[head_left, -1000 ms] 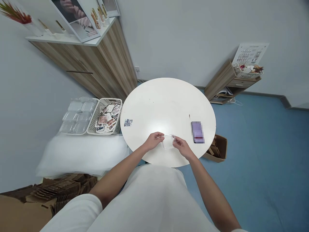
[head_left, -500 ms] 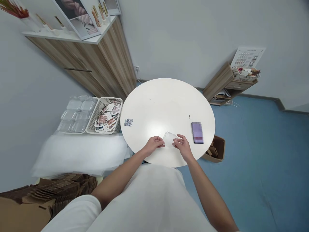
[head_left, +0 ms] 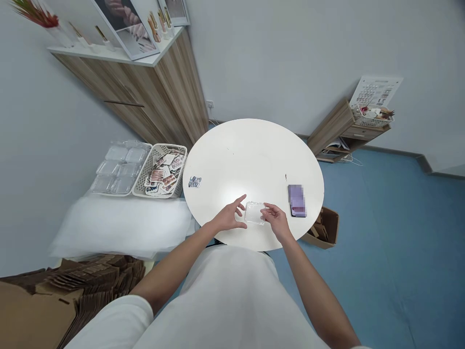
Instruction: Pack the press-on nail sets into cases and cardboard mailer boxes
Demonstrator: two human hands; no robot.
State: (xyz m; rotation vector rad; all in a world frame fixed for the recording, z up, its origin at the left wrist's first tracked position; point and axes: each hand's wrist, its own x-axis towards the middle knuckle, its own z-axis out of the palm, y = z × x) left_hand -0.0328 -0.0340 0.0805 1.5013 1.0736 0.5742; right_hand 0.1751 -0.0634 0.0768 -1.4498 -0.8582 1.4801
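A small clear plastic case (head_left: 255,213) is over the near part of the round white table (head_left: 250,150). My right hand (head_left: 275,219) grips its right edge between thumb and fingers. On the other side, my left hand (head_left: 231,215) is open, thumb and fingers spread around the case's left end; I cannot tell if it touches. A sheet of blue-patterned press-on nails (head_left: 194,182) lies near the table's left edge. Right of my hands lies a purple item with a blurred surface (head_left: 297,199).
Left of the table are a white basket of nail cards (head_left: 160,173) and a tray of clear plastic boxes (head_left: 119,167). White sheets (head_left: 123,225) and folded brown cardboard (head_left: 94,291) lie nearer. An open cardboard box (head_left: 325,228) stands right, below the tabletop.
My left hand has let go of the case's left side and its fingers have spread. The case now sits flatter and squarer, still in my right hand.
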